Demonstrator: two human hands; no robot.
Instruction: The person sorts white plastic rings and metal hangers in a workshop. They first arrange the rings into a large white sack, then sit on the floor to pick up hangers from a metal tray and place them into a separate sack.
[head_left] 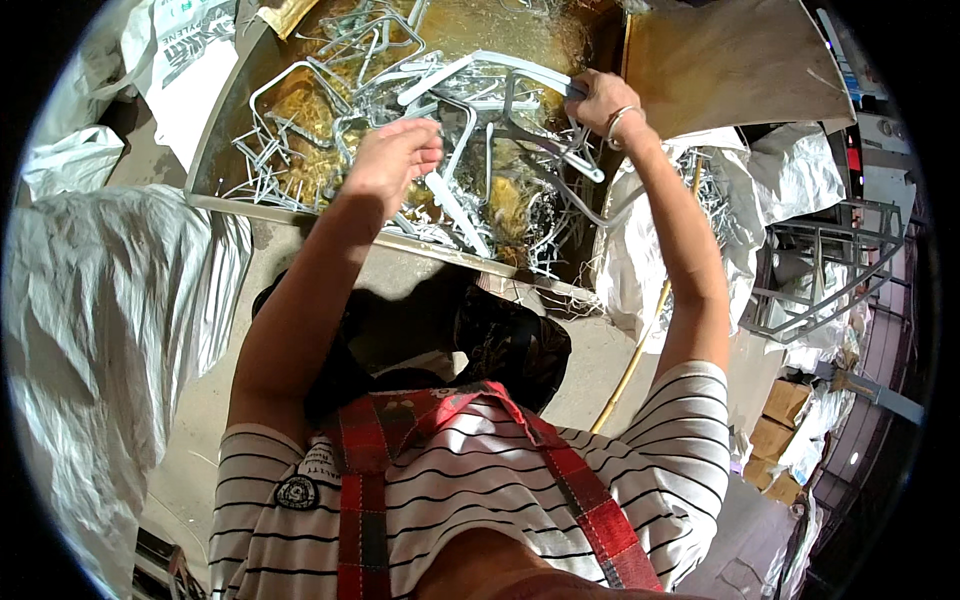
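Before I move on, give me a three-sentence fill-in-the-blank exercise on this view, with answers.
The largest white sheet lies to the ____ of both the left hand and the right hand.
The bangle rings the wrist of the ____ hand, which grips a pale plastic piece.
The shirt is white with ____ stripes.
Missing words: left; right; black.

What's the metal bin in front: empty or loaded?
Loaded: pale, elongated pieces lie jumbled inside the bin. How deep, I cannot tell.
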